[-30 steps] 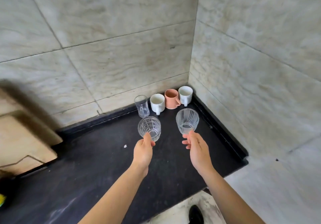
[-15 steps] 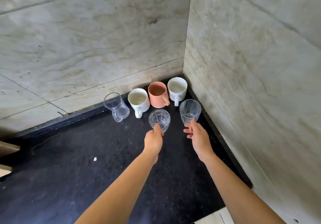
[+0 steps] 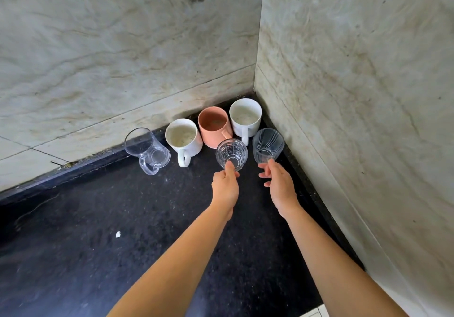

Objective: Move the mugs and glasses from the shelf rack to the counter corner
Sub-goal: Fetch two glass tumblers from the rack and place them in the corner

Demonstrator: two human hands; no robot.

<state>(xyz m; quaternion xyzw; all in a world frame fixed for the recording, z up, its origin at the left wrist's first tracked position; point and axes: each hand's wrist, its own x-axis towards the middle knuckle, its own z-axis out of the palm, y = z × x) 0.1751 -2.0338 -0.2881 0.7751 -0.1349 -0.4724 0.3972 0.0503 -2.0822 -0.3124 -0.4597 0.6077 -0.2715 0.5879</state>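
The head view looks down both forearms into the corner, and the task's things are all bunched there just beyond the fingertips. The left hand (image 3: 224, 189) grips the cut glass (image 3: 231, 153) low on its body, thumb laid up the near side and the other fingers curled round underneath. The right hand (image 3: 280, 186) pinches the lined glass (image 3: 268, 144) near its base between thumb and forefinger, with the remaining fingers loosely spread to the inside. Holding both by the bottom keeps the knuckles away from the crockery ahead and, I judge, lets each glass be lowered into a tight gap without knocking anything. Whether either base already rests on the counter (image 3: 122, 218) I cannot tell; the hands hide the contact. Straight ahead of the left hand stands the pink mug (image 3: 213, 126), its handle pointing back toward the cut glass and very close to it. Ahead of the right hand, tucked where the two walls meet, is the corner mug (image 3: 245, 116). To the outside of the left hand come the white mug (image 3: 183, 138) and then the glass mug (image 3: 147, 148), both with handles turned toward the person. The mugs form a back row along the wall, so the two glasses seem meant to start a front row, the lined one just beside the right-hand wall. The shelf rack is out of view, so how much remains there cannot be judged. A white speck (image 3: 118, 234) lies on the counter well back from the left wrist.
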